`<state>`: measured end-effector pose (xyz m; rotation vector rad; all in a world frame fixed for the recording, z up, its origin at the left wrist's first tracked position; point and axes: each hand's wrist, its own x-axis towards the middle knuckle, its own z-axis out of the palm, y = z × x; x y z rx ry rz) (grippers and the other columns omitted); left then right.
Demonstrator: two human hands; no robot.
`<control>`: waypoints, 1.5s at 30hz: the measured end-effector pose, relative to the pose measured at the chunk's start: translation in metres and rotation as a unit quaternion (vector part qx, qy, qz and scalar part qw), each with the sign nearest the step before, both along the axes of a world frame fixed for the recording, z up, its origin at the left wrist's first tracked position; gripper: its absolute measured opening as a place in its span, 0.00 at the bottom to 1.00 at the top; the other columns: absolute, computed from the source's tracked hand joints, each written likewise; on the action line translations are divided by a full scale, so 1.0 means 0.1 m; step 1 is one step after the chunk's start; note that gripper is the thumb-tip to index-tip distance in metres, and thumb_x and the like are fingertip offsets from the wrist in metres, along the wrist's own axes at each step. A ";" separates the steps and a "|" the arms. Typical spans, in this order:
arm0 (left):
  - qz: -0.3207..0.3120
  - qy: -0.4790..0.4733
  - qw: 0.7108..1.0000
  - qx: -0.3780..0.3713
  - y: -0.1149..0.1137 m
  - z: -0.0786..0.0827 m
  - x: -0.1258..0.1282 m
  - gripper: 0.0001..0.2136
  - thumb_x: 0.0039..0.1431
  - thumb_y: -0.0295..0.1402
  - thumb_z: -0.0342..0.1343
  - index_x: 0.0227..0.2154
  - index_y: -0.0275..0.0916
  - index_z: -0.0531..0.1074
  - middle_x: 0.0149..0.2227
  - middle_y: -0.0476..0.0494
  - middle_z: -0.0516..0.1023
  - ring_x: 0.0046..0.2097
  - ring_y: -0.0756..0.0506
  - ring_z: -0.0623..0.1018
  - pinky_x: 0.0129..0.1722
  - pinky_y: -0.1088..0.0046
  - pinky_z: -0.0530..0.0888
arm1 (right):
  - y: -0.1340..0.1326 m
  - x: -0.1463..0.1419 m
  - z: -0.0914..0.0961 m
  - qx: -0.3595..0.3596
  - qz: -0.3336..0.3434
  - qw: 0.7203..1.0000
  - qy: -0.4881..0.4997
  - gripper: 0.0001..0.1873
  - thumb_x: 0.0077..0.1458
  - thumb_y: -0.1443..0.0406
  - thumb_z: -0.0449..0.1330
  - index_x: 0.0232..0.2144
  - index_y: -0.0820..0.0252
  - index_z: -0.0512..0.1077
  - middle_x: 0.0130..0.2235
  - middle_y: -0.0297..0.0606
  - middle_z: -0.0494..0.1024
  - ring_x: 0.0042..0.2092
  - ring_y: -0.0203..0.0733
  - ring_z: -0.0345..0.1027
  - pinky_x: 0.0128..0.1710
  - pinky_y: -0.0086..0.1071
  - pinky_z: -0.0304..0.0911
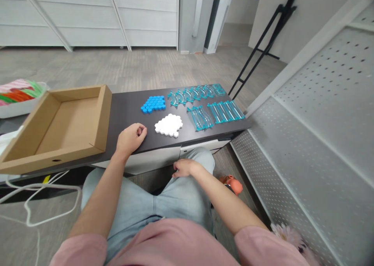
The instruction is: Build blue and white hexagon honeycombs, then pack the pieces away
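My left hand [132,139] rests on the dark tabletop [125,106] with its fingers curled in, and nothing shows in it. Just right of it lies a patch of white hexagonal pieces [168,125], packed side by side. Blue hexagonal pieces [153,103] form a similar patch farther back. Clear curved tubes with teal ends [191,94] run in a row along the back right. Nearer are wavy tubes [200,117] and straight tubes [226,112], also teal-ended. My right hand [184,167] lies on my thigh, holding nothing, fingers loosely bent and apart.
An open cardboard box [101,121] stands on the left of the table. Beyond it is a white bin [17,109] of colourful fuzzy sticks. White cables [52,186] hang at lower left. A perforated panel [292,141] borders the right. An orange object [234,185] is on the floor.
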<state>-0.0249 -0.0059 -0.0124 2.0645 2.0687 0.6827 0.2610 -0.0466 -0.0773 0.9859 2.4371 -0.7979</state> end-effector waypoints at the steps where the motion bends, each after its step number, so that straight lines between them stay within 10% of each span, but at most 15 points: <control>1: 0.000 -0.001 1.000 0.000 0.00 0.00 0.00 0.12 0.70 0.43 0.54 0.38 0.44 0.79 0.34 0.45 0.80 0.37 0.42 0.79 0.37 0.66 0.68 | 0.00 0.00 0.00 0.001 -0.002 1.000 -0.001 0.26 0.65 0.50 0.71 0.56 0.61 0.86 0.53 0.52 0.89 0.56 0.55 0.86 0.50 0.36 0.78; 12: -0.024 -0.041 0.998 0.039 -0.04 0.04 0.01 0.14 0.70 0.47 0.55 0.43 0.44 0.78 0.37 0.45 0.79 0.37 0.43 0.76 0.39 0.66 0.71 | 0.02 0.01 -0.04 -0.013 -0.006 1.000 -0.013 0.27 0.65 0.51 0.70 0.58 0.62 0.85 0.56 0.53 0.88 0.58 0.56 0.85 0.52 0.37 0.76; 23: -0.121 0.014 0.990 0.073 -0.18 0.17 0.40 0.26 0.65 0.55 0.66 0.58 0.45 0.77 0.60 0.34 0.80 0.64 0.31 0.75 0.68 0.49 0.68 | 0.01 0.00 -0.09 -0.023 -0.007 1.000 -0.001 0.28 0.65 0.52 0.70 0.60 0.62 0.83 0.56 0.51 0.89 0.59 0.55 0.84 0.54 0.36 0.74; 31: -0.283 0.139 0.948 0.039 0.37 0.18 0.91 0.52 0.58 0.67 0.68 0.78 0.44 0.66 0.80 0.31 0.63 0.81 0.18 0.55 0.78 0.33 0.47 | 0.03 0.01 -0.06 -0.035 -0.005 0.999 -0.023 0.29 0.68 0.52 0.68 0.63 0.64 0.81 0.57 0.52 0.88 0.61 0.55 0.82 0.56 0.36 0.73; 45: -0.258 0.154 0.954 -0.003 0.56 0.06 0.98 0.36 0.70 0.61 0.57 0.74 0.47 0.71 0.78 0.32 0.66 0.78 0.26 0.62 0.72 0.42 0.65 | 0.06 0.02 -0.12 -0.044 -0.017 0.999 -0.011 0.30 0.66 0.51 0.69 0.63 0.61 0.81 0.61 0.54 0.85 0.62 0.57 0.81 0.56 0.38 0.72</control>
